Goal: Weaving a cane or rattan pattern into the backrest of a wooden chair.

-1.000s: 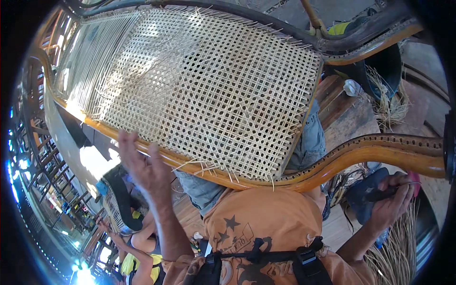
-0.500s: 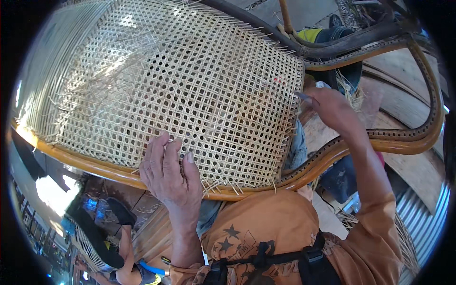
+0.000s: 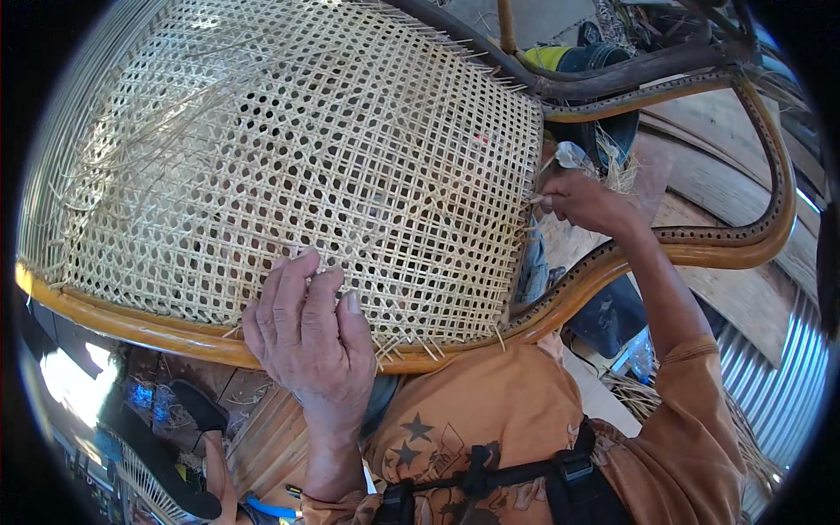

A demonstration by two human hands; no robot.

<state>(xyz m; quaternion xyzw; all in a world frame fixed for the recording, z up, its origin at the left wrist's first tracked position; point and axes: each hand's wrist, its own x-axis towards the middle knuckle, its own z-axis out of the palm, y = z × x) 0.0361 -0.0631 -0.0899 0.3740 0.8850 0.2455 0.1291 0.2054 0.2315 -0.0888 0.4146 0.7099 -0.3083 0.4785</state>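
Note:
A large panel of woven cane webbing stretches over a curved, varnished wooden frame in front of me. My left hand lies over the frame's near rail, its fingers resting on the weave, open and holding nothing. Loose cane ends stick out along the rail beside it. At the panel's right edge my right hand is closed in a pinch. A small pale tip shows at its fingertips against the edge strands; whether it is a cane end or a tool I cannot make out.
Beyond the panel's right edge, a wooden loop with a row of holes curves round. A dark rail runs along the far side, near a dark bucket. Boards and corrugated metal sheet lie right. Another person's leg shows lower left.
My right hand has moved slightly nearer along the panel's right edge, and the grey pointed tip seen in it before no longer shows. My left hand stays on the weave. The view has shifted slightly.

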